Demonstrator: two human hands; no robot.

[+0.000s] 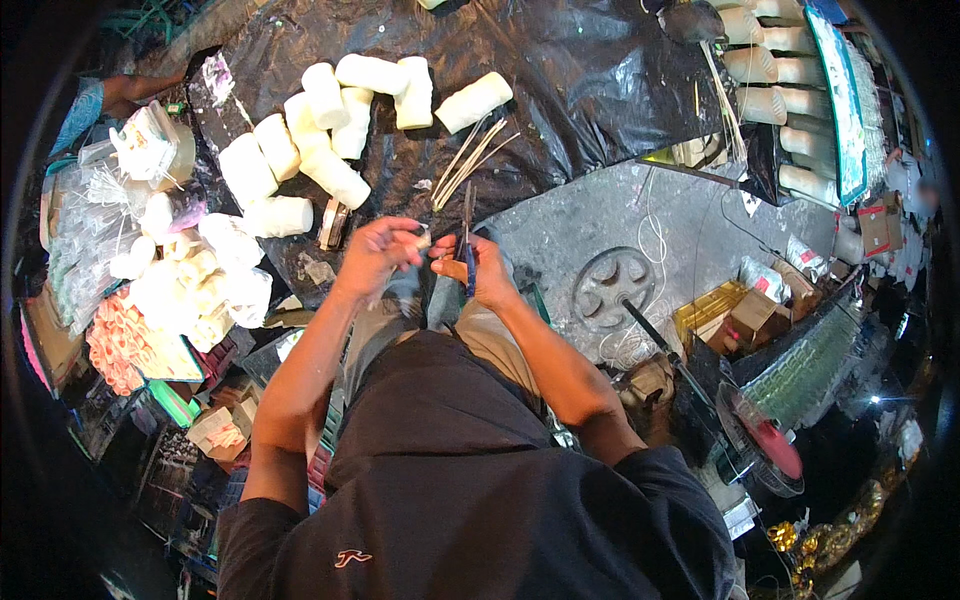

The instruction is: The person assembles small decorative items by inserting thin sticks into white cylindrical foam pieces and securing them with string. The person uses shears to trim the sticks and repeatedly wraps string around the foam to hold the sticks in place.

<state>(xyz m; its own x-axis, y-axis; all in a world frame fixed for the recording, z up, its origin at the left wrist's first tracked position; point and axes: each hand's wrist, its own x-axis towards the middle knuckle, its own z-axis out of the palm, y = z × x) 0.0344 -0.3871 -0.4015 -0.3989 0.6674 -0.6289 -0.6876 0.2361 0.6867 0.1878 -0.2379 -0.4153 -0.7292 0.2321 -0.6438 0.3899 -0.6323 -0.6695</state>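
Observation:
My left hand (pixel 378 255) is over my lap, its fingers pinched on a small pale piece (pixel 424 239) whose kind I cannot make out. Close beside it on the right, my right hand (pixel 484 270) grips a pair of scissors (pixel 467 215), slim metal blades pointing away from me and a dark blue part below. Beyond the blades, a bundle of thin sticks (pixel 466 168) lies on the black plastic sheet (pixel 560 110). Several cream ribbed cylinders (pixel 325 95) lie beyond and left of my hands, one (pixel 474 103) apart from the group.
White plastic bags (pixel 215 275) and orange pieces (pixel 125 340) crowd the left. A fan (pixel 760 440) with a round base (pixel 612 288) stands at right, near loose white cord (pixel 655 230) and cardboard boxes (pixel 750 320). More cylinders (pixel 765 68) line the far right. Another person's arm (pixel 135 92) shows far left.

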